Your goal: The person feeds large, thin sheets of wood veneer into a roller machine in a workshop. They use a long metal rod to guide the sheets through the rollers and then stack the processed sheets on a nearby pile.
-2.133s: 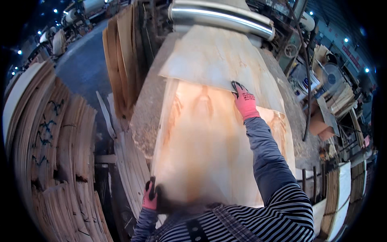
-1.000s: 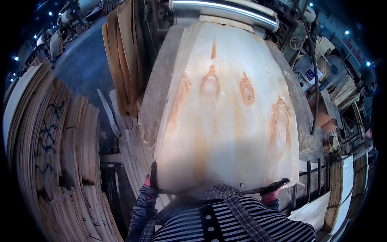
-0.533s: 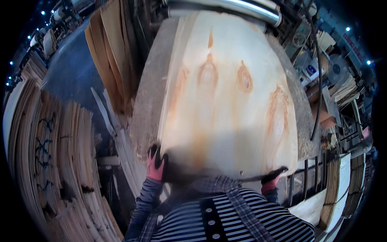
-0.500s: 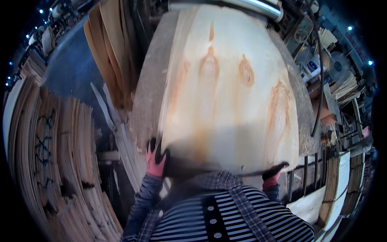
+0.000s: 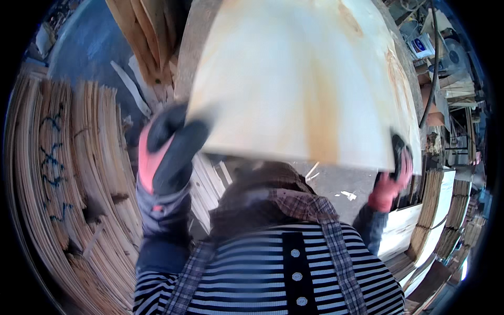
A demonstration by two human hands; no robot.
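Note:
A large thin sheet of pale wood veneer [image 5: 299, 79] with orange-brown grain marks fills the upper middle of the head view, lifted close to the camera. My left hand [image 5: 168, 149], in a pink and black glove, grips its near left corner. My right hand [image 5: 394, 173], gloved the same way, grips the near right corner. The sheet's near edge hangs just above my striped chest. Its far end runs out of view at the top.
Tall stacks of curved veneer sheets [image 5: 68, 194] stand on the left. More sheets lean at the upper left [image 5: 147, 37]. Stacked boards [image 5: 436, 215] and a black hose [image 5: 433, 68] lie on the right. Wood scraps lie on the grey floor [image 5: 336, 181].
The sheet has been pulled off the table toward me and lifted, so it now looms larger. Both hands rose with it, still on its near corners.

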